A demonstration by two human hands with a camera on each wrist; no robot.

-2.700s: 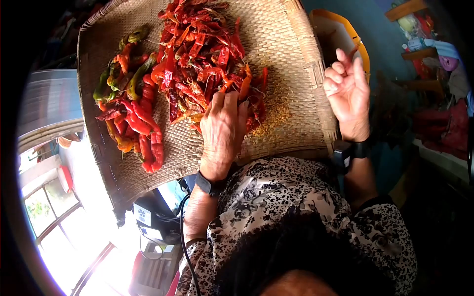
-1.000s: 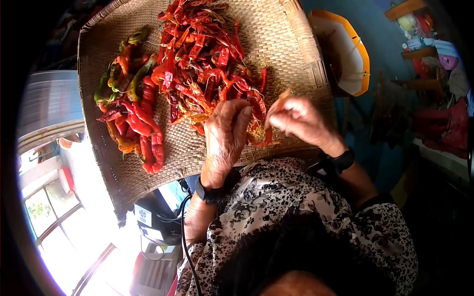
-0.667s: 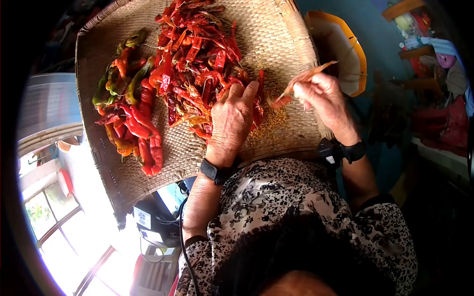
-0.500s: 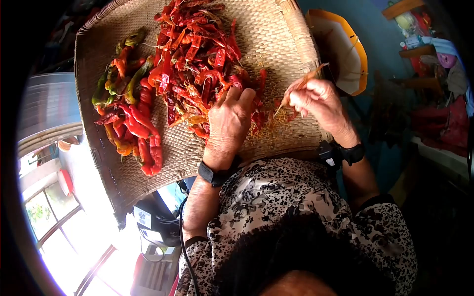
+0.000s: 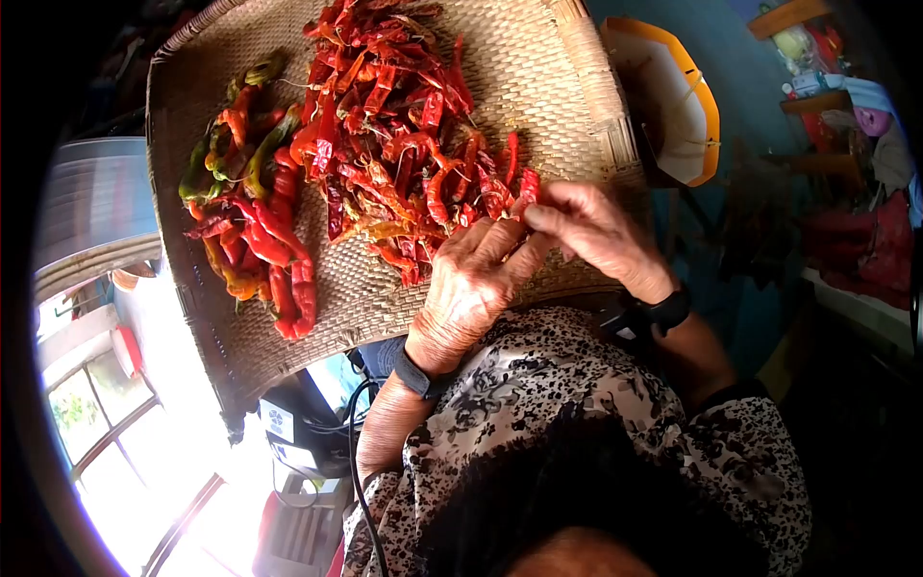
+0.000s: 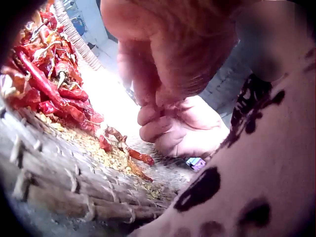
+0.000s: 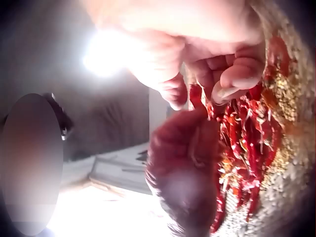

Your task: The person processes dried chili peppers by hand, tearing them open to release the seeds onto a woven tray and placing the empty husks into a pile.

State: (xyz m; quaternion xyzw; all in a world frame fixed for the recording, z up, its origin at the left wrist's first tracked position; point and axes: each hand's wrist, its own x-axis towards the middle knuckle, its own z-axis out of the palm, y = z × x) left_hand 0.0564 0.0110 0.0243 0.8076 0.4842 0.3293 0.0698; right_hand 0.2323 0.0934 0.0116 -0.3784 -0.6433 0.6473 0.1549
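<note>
A red dried chili (image 5: pixel 529 183) sticks up between the fingertips of both hands, low on the right of the chili heap (image 5: pixel 385 144). My left hand (image 5: pixel 471 284) pinches it from the left, fingers bent. From the other side my right hand (image 5: pixel 598 236) pinches it with thumb and fingers; its lower part is hidden. In the right wrist view the chili (image 7: pixel 196 96) shows red between the right hand (image 7: pixel 217 54) and the darker left hand (image 7: pixel 185 168). The left wrist view has the two hands meeting above the basket, with yellow seeds (image 6: pixel 106 153) below.
The woven tray (image 5: pixel 519 58) carries the heap and, at its left, a group of fresher red and green chilies (image 5: pixel 260 221). An orange-rimmed container (image 5: pixel 707 106) stands beyond the tray's right edge. A black cable (image 5: pixel 358 452) runs by the left arm.
My right hand has come left to meet the left hand, and the pale split chili it held is gone from it. My left hand has moved off the heap, down and right.
</note>
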